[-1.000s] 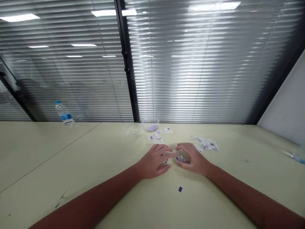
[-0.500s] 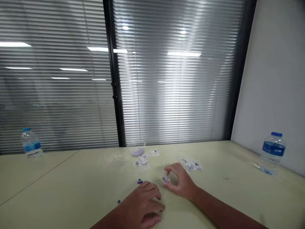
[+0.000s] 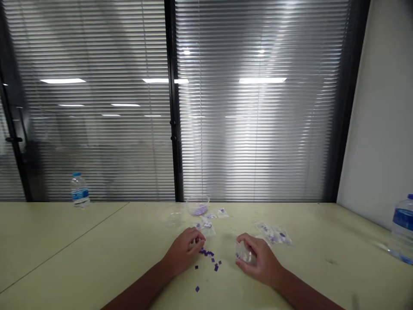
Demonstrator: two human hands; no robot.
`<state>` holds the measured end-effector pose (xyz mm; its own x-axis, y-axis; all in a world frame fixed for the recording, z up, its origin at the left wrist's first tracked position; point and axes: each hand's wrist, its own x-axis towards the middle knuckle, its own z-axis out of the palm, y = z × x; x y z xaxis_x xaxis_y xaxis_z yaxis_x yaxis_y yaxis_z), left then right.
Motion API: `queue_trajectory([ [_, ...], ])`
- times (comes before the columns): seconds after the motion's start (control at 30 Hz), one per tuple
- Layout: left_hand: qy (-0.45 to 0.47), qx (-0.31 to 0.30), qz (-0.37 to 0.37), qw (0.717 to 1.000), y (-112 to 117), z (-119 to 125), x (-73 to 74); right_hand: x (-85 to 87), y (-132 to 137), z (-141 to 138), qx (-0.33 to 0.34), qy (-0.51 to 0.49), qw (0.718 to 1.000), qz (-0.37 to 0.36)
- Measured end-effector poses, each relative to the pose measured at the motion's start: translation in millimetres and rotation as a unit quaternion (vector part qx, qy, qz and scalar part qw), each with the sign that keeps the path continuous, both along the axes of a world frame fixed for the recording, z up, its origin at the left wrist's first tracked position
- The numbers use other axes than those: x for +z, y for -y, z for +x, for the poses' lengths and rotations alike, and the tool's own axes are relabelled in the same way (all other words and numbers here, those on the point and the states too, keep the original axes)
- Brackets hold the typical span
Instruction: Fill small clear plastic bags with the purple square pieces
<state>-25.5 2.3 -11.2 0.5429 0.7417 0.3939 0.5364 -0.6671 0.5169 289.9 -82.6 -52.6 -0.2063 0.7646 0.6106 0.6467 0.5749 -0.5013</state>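
Note:
My right hand (image 3: 260, 260) is curled around a small clear plastic item (image 3: 245, 254) with a dark speck at its left side. I cannot tell whether it is a bag or a cup. Over to the left, my left hand (image 3: 183, 252) has its fingers bent and thumb and fingertips close together; what they hold, if anything, is hidden. Just beside those fingertips, several small dark purple square pieces (image 3: 208, 253) lie scattered on the table. A single purple piece (image 3: 197, 289) sits nearer to me.
Behind the hands stands a clear round bowl (image 3: 198, 199) with light purple bits. Clear plastic packets (image 3: 274, 234) lie at right, another packet (image 3: 206, 228) near the bowl, beside a clear lid-like piece (image 3: 174, 218). Water bottles stand left (image 3: 79, 191) and right (image 3: 402, 230).
My left hand has moved away from the right hand, up and left, and more purple pieces show on the table. The right hand still holds the clear plastic item. The view has turned left.

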Motion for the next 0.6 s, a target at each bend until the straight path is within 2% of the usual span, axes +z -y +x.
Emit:
queue_trajectory([
  [0.07, 0.054, 0.012, -0.064, 0.996, -2, 3, -4.1, -0.2, 0, 0, 0.0, 0.002, 1.0, 0.0],
  [0.17, 0.162, 0.035, -0.146, 0.975, -3, 16, -7.4, -1.2, 0, 0, 0.007, -0.006, 1.0, -0.013],
  [0.23, 0.2, 0.029, -0.16, 0.966, -2, 22, -1.9, -1.9, -1, 0, 0.014, -0.014, 1.0, -0.023],
  [0.3, 0.208, 0.02, -0.161, 0.964, -2, 19, 12.3, -1.9, -2, 1, 0.018, -0.02, 0.999, -0.027],
  [0.4, 0.124, -0.048, -0.173, 0.976, -2, -6, 42.4, 0.0, -1, -1, 0.023, -0.027, 0.999, -0.034],
  [0.47, -0.047, -0.091, -0.185, 0.977, -4, -32, 58.7, 1.9, 0, -3, 0.03, -0.033, 0.998, -0.05],
  [0.53, -0.121, -0.099, -0.143, 0.977, -6, -56, 65.3, 3.5, 0, -5, 0.034, -0.04, 0.997, -0.064],
  [0.6, -0.173, -0.104, -0.099, 0.974, -6, -73, 59.6, 4.7, 1, -7, 0.033, -0.041, 0.997, -0.061],
])
